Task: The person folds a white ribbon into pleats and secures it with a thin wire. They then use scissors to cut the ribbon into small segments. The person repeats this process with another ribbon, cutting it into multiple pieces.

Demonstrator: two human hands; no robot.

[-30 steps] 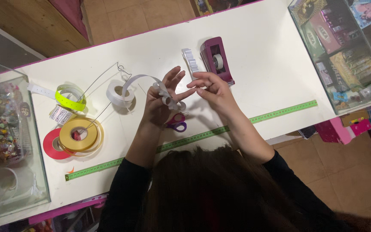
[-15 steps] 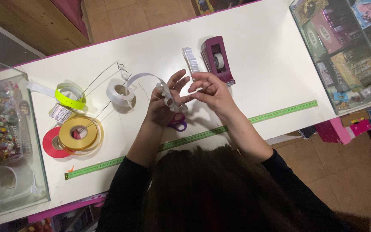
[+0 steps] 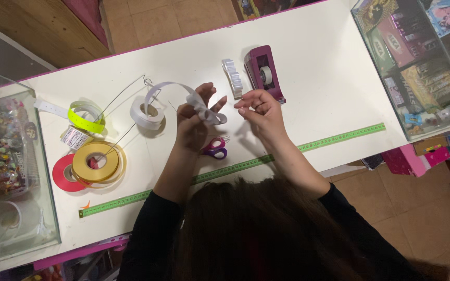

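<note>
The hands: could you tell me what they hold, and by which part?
The left hand pinches the white ribbon at its gathered end. The right hand holds nothing visible.

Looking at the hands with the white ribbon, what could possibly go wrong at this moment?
Only the left hand pinches the folded white ribbon; the right hand is apart, so the folds might spring open. The strand runs back to the white spool, so a pull could drag it. The scissors under the wrists could get knocked.

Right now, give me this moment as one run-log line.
left hand: pinching looped white ribbon strip | right hand: open beside it, apart | purple-handled scissors: on white table
</note>
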